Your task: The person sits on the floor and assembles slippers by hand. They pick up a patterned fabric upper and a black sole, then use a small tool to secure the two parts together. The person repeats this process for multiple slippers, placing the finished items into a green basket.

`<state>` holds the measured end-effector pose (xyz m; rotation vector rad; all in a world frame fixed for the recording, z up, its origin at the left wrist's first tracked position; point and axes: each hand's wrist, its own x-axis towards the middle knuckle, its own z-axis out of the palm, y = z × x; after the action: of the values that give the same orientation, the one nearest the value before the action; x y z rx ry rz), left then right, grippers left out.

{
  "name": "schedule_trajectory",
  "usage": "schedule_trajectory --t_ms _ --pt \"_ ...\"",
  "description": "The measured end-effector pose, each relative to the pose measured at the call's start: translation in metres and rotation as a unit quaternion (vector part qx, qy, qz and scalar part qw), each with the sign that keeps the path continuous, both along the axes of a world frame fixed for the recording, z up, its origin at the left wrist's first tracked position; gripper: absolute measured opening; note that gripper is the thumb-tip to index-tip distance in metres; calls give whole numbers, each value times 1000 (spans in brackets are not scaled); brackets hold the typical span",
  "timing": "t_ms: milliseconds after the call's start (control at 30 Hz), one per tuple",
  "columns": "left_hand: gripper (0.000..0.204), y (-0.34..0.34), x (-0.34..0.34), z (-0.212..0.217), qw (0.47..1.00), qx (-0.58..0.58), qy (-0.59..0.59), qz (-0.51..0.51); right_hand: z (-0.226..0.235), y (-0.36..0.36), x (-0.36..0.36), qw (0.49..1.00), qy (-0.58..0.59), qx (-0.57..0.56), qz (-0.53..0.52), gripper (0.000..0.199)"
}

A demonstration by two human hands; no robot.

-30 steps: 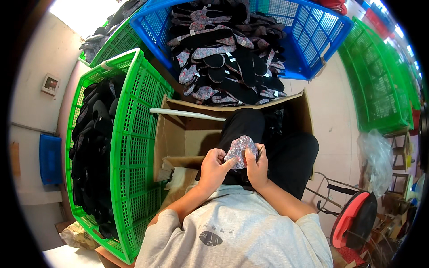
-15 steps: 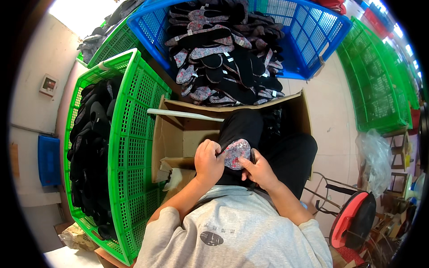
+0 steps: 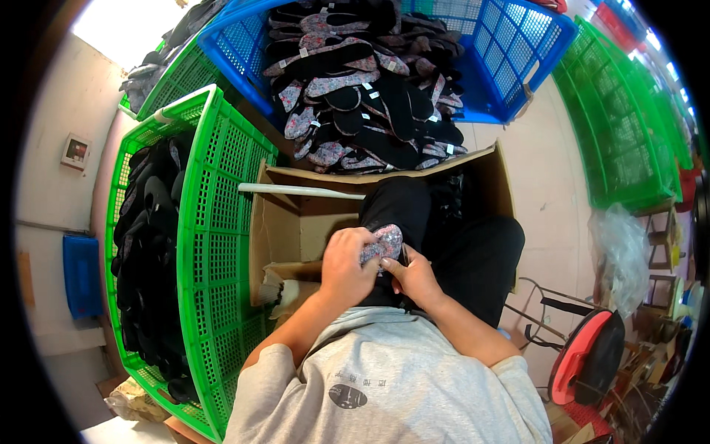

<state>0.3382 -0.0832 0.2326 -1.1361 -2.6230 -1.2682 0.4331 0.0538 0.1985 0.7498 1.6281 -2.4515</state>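
Over my lap I hold a small grey, pink and red patterned cloth slipper (image 3: pixel 387 243) in both hands. My left hand (image 3: pixel 345 260) is closed round its left part, with the fingers bent over the top. My right hand (image 3: pixel 416 278) grips its lower right edge, thumb pressed on the patterned cloth. A dark edge shows by the right fingers. Much of the slipper is covered by my fingers, and its underside is hidden.
Ahead, a blue crate (image 3: pixel 510 74) holds many patterned and black slippers (image 3: pixel 347 100). A green crate (image 3: pixel 229 222) of black slippers stands at left. An open cardboard box (image 3: pixel 285 244) with a pale rod (image 3: pixel 299 190) lies around my legs. Green crates (image 3: pixel 614 126) and a red-black seat (image 3: pixel 588 359) are at right.
My left hand has moved over the slipper and now covers more of it. The patterned face has turned and looks narrower. My right hand has shifted slightly left.
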Motion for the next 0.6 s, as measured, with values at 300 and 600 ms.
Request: schedule_trajectory --t_ms 300,600 --pt "43 6 23 8 992 -104 70 -25 14 21 7 997 -47 -51 30 23" --pt "47 8 31 6 995 -63 79 -5 27 38 12 997 6 80 18 22"
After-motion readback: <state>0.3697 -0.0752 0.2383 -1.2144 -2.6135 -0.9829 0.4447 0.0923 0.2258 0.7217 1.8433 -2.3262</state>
